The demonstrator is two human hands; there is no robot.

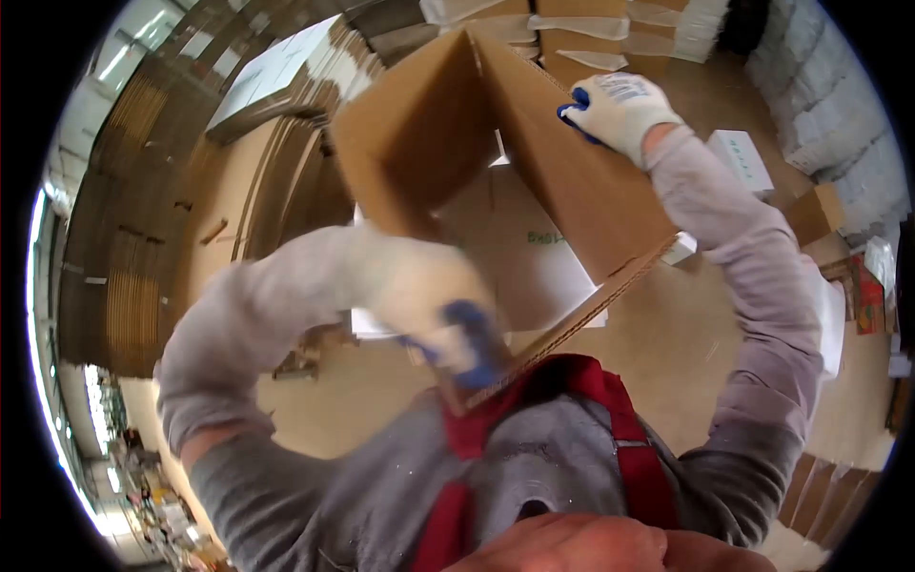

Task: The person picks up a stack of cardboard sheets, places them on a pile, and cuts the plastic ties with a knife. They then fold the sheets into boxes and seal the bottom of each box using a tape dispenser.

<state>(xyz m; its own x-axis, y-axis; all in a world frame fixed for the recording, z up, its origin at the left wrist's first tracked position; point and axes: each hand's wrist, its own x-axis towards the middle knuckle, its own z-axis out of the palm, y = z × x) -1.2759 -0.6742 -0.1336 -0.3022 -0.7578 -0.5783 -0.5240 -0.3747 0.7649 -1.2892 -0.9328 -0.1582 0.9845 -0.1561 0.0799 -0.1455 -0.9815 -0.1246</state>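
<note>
An unfolded cardboard box is held up in front of my chest, its walls standing around an opening. Through it shows a white box with green print. My right hand, in a white glove with blue on the fingers, is closed over the far right edge of the cardboard. My left hand, gloved the same way, is smeared by motion. Its fingers curl at the near left edge of the cardboard box, close to my chest; their exact hold is blurred.
Stacks of flat cardboard stand at the left, with a white-topped stack behind. A small white box is on the floor at the right. White wrapped stacks line the right side. More cartons are at the back.
</note>
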